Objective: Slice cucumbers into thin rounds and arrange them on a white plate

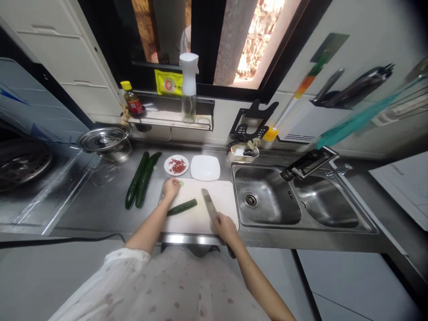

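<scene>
My right hand [225,226] is closed round the handle of a kitchen knife [209,203], whose blade lies over the right half of the white cutting board [220,189]. At the board's upper left, the fingers of my left hand [171,188] pinch a small pale green cucumber piece [181,183]. A cucumber [183,207] with a cut end lies across the board, its left end hidden behind my left forearm. Two whole cucumbers [142,180] lie side by side on the counter to the left. Behind the board stand a plate of chopped red bits [177,166] and a white square plate [205,168].
A double sink [267,196] with a black faucet [306,165] is right of the board. At the back left sits a lidded steel pot [107,142]. A wall shelf [160,117] carries a sauce bottle [133,101] and a spray bottle [189,87]. A small caddy [239,154] stands behind the sink.
</scene>
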A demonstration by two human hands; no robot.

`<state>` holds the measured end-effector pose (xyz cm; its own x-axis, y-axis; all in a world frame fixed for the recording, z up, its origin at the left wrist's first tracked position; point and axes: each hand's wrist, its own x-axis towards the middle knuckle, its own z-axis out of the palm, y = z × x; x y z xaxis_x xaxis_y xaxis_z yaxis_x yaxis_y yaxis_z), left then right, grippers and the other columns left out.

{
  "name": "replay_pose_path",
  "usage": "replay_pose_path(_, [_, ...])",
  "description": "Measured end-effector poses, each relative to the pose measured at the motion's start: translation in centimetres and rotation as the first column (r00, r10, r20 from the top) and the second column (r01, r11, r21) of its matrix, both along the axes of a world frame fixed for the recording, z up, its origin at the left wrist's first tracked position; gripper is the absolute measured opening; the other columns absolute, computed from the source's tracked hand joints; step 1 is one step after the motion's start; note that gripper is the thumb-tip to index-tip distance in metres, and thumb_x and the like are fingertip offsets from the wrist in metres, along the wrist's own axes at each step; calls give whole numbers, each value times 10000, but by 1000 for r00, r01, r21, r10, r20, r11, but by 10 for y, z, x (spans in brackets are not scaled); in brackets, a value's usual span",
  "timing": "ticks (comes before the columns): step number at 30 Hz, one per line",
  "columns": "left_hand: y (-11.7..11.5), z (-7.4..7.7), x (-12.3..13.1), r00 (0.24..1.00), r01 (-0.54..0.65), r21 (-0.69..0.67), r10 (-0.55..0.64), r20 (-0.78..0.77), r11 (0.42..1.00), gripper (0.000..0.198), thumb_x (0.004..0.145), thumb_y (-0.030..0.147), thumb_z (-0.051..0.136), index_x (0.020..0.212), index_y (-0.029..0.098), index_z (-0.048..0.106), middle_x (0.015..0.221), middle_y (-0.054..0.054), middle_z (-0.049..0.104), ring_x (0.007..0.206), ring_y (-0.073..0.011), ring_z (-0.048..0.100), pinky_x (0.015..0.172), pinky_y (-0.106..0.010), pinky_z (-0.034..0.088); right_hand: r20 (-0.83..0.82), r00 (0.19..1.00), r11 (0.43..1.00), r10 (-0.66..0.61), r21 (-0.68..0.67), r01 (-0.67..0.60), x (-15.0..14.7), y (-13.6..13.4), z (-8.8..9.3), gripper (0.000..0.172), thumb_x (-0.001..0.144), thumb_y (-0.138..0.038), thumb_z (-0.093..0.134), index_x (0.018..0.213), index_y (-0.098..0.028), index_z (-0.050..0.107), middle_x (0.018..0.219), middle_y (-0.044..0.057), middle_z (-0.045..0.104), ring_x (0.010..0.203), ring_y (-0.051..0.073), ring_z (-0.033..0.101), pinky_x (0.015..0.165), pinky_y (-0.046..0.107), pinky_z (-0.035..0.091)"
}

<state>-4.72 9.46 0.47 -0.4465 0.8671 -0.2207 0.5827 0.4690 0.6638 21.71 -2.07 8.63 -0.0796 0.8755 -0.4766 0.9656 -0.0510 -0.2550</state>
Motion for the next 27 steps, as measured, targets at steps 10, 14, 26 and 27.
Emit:
replay_pose_path(10, [-3,2,5,990,58,26,-54,-131,998,153,836,227,542,933,194,654,874,-49,698,781,-158,600,718,-238,404,-25,999,999,38,-27,-39,-8,2,3,252,941,-247,404,1035,-187,630,936,72,694,811,159,599,610,241,272])
replay_pose_path(14, [-4,4,6,985,71,33,-65,-159,997,176,833,208,532,955,189,658,910,-65,700,815,-169,607,734,-243,404,-19,999,999,43,-28,-43,-8,4,3,246,940,-258,409,1033,-190,627,946,69,693,823,159,602,609,242,266])
replay_pose_path(26, [-3,0,4,991,49,61,-41,-131,997,177,830,215,516,933,196,658,881,-64,700,783,-177,609,705,-257,408,-13,999,999,43,-32,-43,-8,5,0,228,943,-261,418,1023,-199,622,938,67,694,814,158,605,600,241,261])
replay_pose_path(27, [-4,1,4,993,38,57,-31,-113,998,171,825,228,526,932,201,656,878,-57,700,779,-174,609,699,-255,409,-16,999,999,42,-34,-42,-8,4,1,230,942,-260,418,1027,-201,623,938,65,694,816,158,604,600,240,263])
